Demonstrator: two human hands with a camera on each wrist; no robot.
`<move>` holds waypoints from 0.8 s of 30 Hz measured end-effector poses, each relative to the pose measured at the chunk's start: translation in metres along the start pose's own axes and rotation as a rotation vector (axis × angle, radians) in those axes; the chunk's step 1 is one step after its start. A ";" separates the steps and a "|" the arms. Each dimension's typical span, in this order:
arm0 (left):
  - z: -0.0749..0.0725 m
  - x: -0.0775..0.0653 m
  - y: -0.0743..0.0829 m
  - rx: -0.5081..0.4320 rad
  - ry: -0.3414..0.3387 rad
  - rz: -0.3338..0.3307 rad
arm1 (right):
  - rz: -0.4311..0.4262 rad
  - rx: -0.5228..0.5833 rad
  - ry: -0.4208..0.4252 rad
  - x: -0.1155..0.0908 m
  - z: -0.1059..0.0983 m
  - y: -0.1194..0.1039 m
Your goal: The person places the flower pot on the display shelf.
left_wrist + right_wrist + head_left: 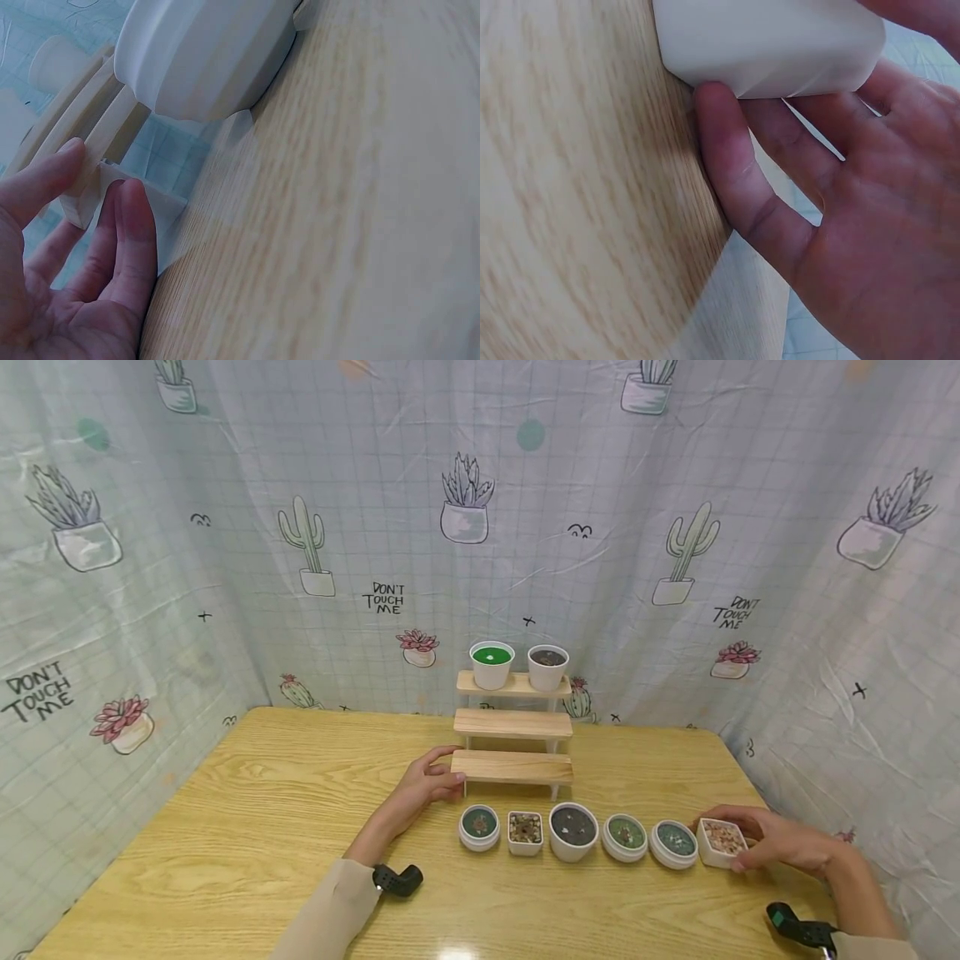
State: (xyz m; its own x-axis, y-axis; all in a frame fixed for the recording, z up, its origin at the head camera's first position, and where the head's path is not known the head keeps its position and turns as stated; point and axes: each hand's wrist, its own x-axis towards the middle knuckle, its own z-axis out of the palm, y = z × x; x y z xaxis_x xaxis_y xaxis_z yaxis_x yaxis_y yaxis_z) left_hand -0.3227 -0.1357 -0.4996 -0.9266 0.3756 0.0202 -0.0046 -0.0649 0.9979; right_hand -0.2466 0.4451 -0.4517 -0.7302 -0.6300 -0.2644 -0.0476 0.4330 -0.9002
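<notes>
Right grip (783, 842) around square pot (722, 845), left grip (420, 785) on wooden stand (513, 767).

In front of me is a table (315, 777) with a yellowish wood-grain top. Toward its far edge I see a three-tier wooden stand (513, 766), its top shelf (521, 682) carrying a green-filled white pot (492, 672) and a dark-filled white pot (547, 674). Nearer me a row of white pots lines the tabletop, left to right: a round teal-topped pot (478, 828), a square pebble-filled pot (525, 833), a larger dark-filled round pot (573, 832), a round green-topped pot (625, 837), a round bluish-green-topped pot (673, 844), and a square pinkish-gravel pot (722, 842).
</notes>
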 end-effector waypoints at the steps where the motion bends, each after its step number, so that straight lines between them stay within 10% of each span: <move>1: 0.000 0.000 0.000 0.002 0.000 0.001 | 0.013 0.008 0.003 0.000 0.000 0.000; 24: 0.001 -0.002 0.000 -0.002 0.003 0.006 | -0.083 0.027 -0.003 -0.002 0.001 -0.003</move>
State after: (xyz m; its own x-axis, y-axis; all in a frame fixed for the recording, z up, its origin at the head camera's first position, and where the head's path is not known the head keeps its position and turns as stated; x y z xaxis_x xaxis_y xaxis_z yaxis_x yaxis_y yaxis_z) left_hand -0.3204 -0.1351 -0.4991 -0.9276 0.3727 0.0260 0.0000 -0.0694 0.9976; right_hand -0.2443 0.4445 -0.4487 -0.7226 -0.6648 -0.1892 -0.0894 0.3614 -0.9281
